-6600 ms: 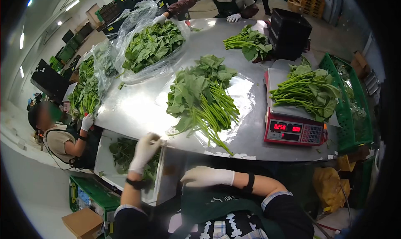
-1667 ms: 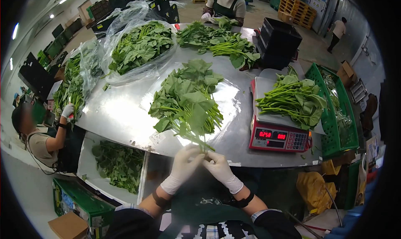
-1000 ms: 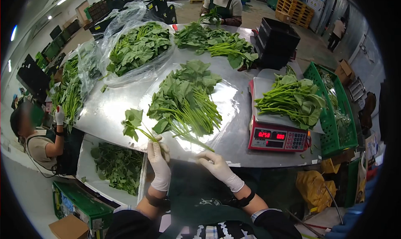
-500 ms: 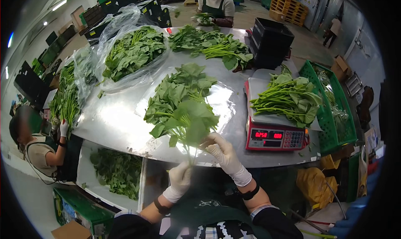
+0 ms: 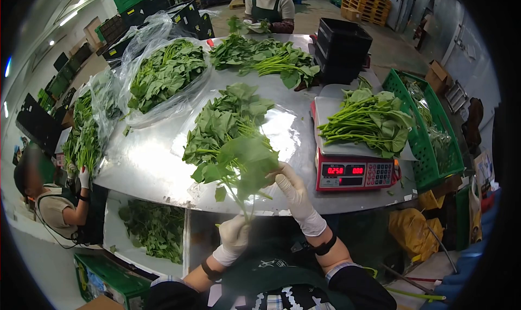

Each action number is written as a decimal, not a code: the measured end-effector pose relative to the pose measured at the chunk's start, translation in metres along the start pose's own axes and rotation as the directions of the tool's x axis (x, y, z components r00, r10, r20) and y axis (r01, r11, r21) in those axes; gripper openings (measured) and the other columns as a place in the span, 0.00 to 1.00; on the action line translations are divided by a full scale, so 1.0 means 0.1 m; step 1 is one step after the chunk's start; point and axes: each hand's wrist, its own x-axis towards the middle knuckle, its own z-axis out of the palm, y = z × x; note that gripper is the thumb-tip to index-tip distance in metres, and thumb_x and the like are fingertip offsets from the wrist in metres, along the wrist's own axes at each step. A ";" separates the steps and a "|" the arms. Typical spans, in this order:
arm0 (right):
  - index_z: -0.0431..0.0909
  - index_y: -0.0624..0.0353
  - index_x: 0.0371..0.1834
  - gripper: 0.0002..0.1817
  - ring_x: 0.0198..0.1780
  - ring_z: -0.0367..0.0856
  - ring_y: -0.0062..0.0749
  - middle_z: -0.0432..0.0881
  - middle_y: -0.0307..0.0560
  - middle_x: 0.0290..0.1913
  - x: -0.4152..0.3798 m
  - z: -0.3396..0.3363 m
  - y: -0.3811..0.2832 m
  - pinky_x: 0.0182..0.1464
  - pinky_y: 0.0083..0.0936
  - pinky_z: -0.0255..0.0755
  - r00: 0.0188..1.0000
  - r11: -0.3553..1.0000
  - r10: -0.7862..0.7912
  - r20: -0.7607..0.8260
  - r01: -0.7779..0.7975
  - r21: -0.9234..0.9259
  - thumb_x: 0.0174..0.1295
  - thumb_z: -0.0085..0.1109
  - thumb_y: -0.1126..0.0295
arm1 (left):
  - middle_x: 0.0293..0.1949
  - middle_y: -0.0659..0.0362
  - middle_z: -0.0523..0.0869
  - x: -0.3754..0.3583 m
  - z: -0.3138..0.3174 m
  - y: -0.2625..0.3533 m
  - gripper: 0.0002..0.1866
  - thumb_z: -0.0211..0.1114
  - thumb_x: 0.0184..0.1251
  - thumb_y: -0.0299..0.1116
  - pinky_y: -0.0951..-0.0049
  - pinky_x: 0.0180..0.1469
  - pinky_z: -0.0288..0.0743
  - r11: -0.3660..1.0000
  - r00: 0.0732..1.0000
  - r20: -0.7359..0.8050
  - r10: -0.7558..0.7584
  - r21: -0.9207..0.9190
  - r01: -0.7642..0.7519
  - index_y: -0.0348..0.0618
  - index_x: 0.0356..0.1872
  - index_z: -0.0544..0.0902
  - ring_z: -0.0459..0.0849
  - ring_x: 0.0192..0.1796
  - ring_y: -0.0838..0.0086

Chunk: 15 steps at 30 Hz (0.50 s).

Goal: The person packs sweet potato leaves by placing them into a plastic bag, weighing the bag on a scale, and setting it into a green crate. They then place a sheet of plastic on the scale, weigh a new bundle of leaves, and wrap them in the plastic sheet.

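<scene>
White-gloved left hand (image 5: 235, 236) grips leafy sprig (image 5: 249, 163) by its stems | right hand (image 5: 297, 199) half-curled beside it, grip unclear | greens (image 5: 369, 123) lie on red scale (image 5: 354, 173)

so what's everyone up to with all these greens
The left hand, gloved, grips the stems of a leafy sprig above the near edge of the metal table, and the right hand is at its leaves. Behind it lies a loose pile of greens. To the right, a bunch rests on the red scale, which reads 0.258. Across the table and at the left, two co-workers are handling greens too.
</scene>
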 end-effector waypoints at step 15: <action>0.79 0.59 0.38 0.08 0.49 0.79 0.35 0.83 0.48 0.51 0.30 0.01 -0.35 0.55 0.31 0.71 0.834 0.840 -0.503 -0.227 0.410 -0.356 0.58 0.58 0.83 | 0.22 0.62 0.80 -0.01 0.12 -0.12 0.07 0.60 0.75 0.27 0.79 0.25 0.67 0.931 0.931 -0.011 -0.365 -0.027 0.364 0.37 0.45 0.85 0.73 0.21 0.83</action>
